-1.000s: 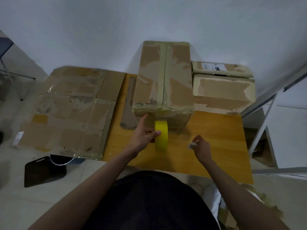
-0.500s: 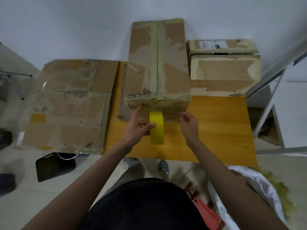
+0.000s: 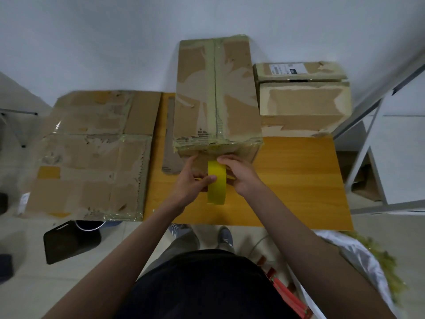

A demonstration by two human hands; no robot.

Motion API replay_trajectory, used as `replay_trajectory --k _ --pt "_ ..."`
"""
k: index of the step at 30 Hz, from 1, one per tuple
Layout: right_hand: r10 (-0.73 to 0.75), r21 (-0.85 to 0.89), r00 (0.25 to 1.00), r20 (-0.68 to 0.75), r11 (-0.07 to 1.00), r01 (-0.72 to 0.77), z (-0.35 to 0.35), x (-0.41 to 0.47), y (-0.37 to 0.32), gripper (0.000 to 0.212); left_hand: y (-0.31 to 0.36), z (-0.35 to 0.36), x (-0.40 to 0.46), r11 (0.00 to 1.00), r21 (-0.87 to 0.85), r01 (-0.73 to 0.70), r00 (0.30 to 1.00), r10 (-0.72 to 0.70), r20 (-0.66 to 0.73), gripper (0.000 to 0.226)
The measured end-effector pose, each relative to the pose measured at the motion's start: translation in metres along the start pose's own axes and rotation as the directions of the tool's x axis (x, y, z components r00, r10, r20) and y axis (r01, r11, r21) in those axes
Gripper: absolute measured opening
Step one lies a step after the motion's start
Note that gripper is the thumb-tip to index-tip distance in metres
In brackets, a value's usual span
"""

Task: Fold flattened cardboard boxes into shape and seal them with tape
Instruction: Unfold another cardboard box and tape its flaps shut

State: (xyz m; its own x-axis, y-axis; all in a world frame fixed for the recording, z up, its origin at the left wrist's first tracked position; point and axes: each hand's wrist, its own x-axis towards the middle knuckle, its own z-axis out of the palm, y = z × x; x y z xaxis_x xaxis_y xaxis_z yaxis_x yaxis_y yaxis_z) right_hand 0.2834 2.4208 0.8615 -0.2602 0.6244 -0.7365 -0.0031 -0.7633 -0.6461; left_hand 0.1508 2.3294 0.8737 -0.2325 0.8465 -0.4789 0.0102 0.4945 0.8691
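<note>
Tape roll: I see the yellow tape roll on edge at frame centre, just in front of the tall box, above the bench.
Left hand: my left hand reaches in from 7 o'clock, fingers curled, thumb tip pressed on the roll's left face; it grips the roll.
Right hand: my right hand comes from 5 o'clock, fingers bent over the roll's top and right side, holding it.
Tall box: folded, taped along its top seam, at 12 o'clock.
Second box: at 2 o'clock, beside the tall box.
Flattened cardboard: at 9 o'clock, overhanging the bench's left edge.
</note>
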Motion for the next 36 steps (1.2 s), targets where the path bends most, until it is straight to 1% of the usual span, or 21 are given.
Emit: replay_trajectory --k 4,6,8,10,12,14,15,19,21,23,25,28,30,32,34,36 --pt "0.065 0.081 0.997 -0.033 0.995 -0.062 0.002 0.000 0.010 0.007 -0.004 -0.001 0.004 0.995 0.099 0.013 1.000 -0.014 0.013 0.086" --pt "0.062 0.107 0.997 -0.040 0.993 -0.058 -0.001 -0.002 0.017 0.010 -0.006 -0.001 0.004 0.989 0.147 0.009 1.000 -0.009 0.001 0.073" --pt "0.022 0.084 0.999 -0.044 0.996 -0.018 -0.004 -0.007 0.024 0.009 -0.003 -0.002 0.004 0.967 0.253 -0.006 1.000 0.014 -0.029 0.055" --pt "-0.054 0.004 0.998 -0.036 0.999 0.054 -0.007 -0.015 0.030 0.003 0.004 -0.002 0.005 0.921 0.388 -0.044 0.998 0.059 -0.027 0.043" --pt "-0.130 -0.052 0.991 -0.030 0.990 0.128 -0.011 -0.025 0.034 0.001 0.014 -0.001 0.008 0.838 0.532 -0.118 0.992 0.121 0.030 0.033" --pt "-0.186 -0.086 0.982 -0.036 0.979 0.183 -0.014 -0.034 0.036 0.007 0.024 0.002 0.009 0.762 0.624 -0.175 0.984 0.146 0.098 0.021" --pt "-0.206 -0.097 0.978 -0.040 0.975 0.201 -0.017 -0.038 0.036 0.009 0.027 0.004 0.009 0.740 0.642 -0.199 0.980 0.163 0.116 0.016" --pt "-0.319 -0.087 0.947 -0.044 0.945 0.314 -0.029 -0.054 0.037 0.009 0.037 0.016 0.004 0.691 0.666 -0.282 0.954 0.279 0.115 0.006" --pt "-0.385 -0.140 0.923 -0.028 0.915 0.378 -0.034 -0.063 0.039 0.012 0.038 0.023 0.002 0.691 0.651 -0.313 0.937 0.336 0.094 0.006" --pt "-0.428 -0.220 0.904 0.018 0.880 0.421 -0.035 -0.073 0.047 0.032 0.040 0.031 0.000 0.703 0.632 -0.328 0.926 0.372 0.067 0.007" --pt "-0.453 -0.250 0.891 0.033 0.859 0.446 -0.034 -0.080 0.058 0.050 0.042 0.040 0.000 0.715 0.612 -0.339 0.921 0.386 0.060 0.007" --pt "-0.507 -0.235 0.862 0.010 0.836 0.495 -0.037 -0.084 0.068 0.062 0.041 0.053 -0.002 0.709 0.605 -0.362 0.911 0.406 0.070 0.009" --pt "-0.493 -0.176 0.869 -0.033 0.859 0.481 -0.043 -0.086 0.068 0.069 0.038 0.060 -0.003 0.699 0.609 -0.376 0.902 0.428 0.067 0.011" --pt "-0.496 -0.138 0.866 -0.063 0.864 0.485 -0.048 -0.086 0.068 0.065 0.036 0.066 -0.005 0.689 0.608 -0.394 0.889 0.453 0.063 0.014" --pt "-0.488 -0.111 0.867 -0.100 0.872 0.478 -0.053 -0.085 0.065 0.054 0.036 0.074 -0.008 0.662 0.605 -0.443 0.861 0.503 0.081 0.017" --pt "-0.444 -0.060 0.880 -0.170 0.896 0.440 -0.061 -0.082 0.061 0.043 0.037 0.082 -0.011 0.631 0.591 -0.502 0.830 0.544 0.124 0.018"
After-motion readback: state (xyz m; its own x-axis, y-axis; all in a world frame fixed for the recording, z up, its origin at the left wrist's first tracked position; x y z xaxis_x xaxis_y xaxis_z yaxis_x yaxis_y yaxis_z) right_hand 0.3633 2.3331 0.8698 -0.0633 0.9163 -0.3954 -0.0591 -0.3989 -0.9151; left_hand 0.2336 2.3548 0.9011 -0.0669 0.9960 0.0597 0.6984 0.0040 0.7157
